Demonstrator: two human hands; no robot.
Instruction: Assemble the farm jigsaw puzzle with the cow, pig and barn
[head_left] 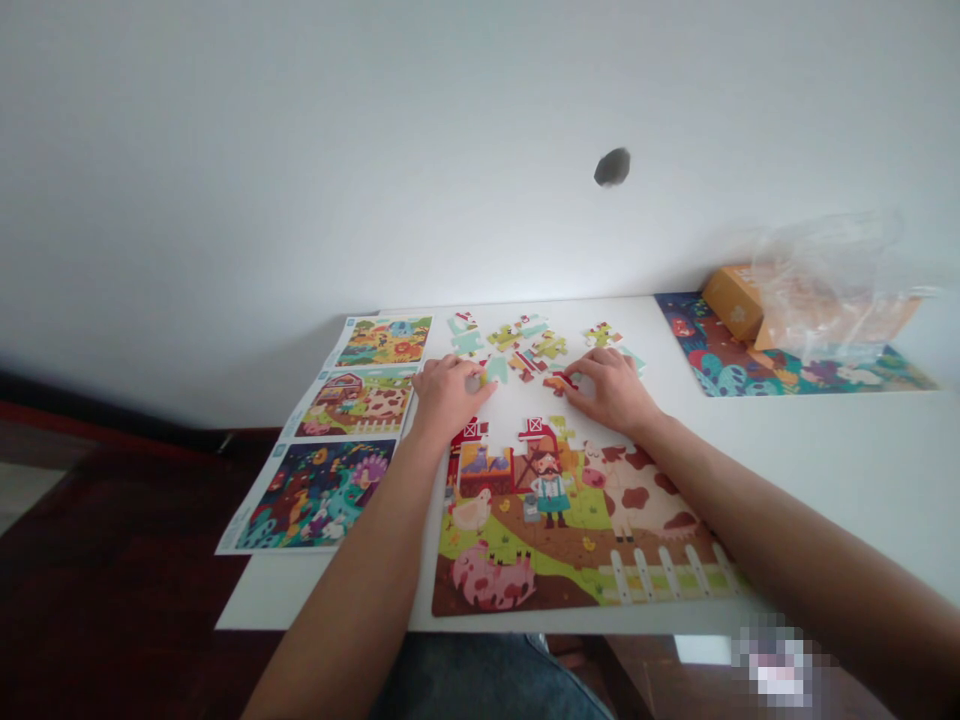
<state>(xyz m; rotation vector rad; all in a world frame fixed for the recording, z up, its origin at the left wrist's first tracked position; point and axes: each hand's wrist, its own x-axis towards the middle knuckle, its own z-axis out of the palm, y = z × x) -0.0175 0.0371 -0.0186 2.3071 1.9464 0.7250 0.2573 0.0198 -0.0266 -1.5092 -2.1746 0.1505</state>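
A partly joined farm puzzle lies flat on the white table, showing a farmer, a cow, a pig and a fence; its upper edge is uneven. Above it, several loose pieces are scattered. My left hand rests at the left of these pieces, thumb and fingers curled round a small piece with a yellow-green edge. To the right, my right hand pinches a red and brown piece between thumb and fingertips, low over the table.
A reference sheet with three pictures lies at the left table edge. At the back right, a dark, colourful puzzle lies under an orange box and a clear plastic bag. A white wall stands behind.
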